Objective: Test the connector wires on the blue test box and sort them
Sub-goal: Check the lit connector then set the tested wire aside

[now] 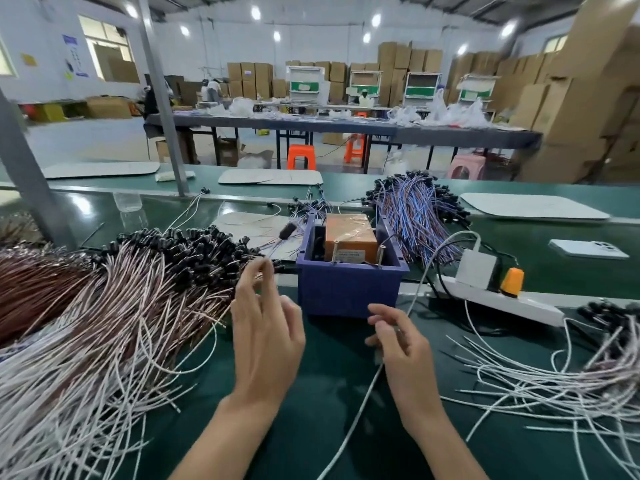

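Plainly this is the gap between one test and the next. The blue test box (348, 289) sits mid-bench at 12 o'clock from the hands, with an orange unit (349, 233) inside it and two metal posts (381, 254) standing at its near rim. No wire touches the posts.

The left hand (266, 337) is raised at 9 o'clock of the box. Its thumb and forefinger tips are close together at the edge of the big pile of pink-white connector wires (138, 289), which spreads out to 9 o'clock. The hand is blurred, so I cannot tell whether it already pinches a wire.

The right hand (401, 344) hovers at 5 o'clock of the box, fingers curled in and thumb against the forefinger. A white cable (356, 417) runs past it down the green bench (329, 375). I cannot tell whether the hand grips that cable, a thin wire, or nothing.

A looser heap of white wires (571, 375) lies at 4 o'clock and looks like a sorted lot. A blue-violet bundle (415, 216) lies at 1 o'clock, and a power strip (502, 301) at 3 o'clock.

In my judgement the step in hand is drawing a fresh wire from the left pile. The next move calls for lifting one wire free of its tangled neighbours. Its bare ends then go to the two posts, and the result decides which heap it joins. Most of the stock still looks untested.
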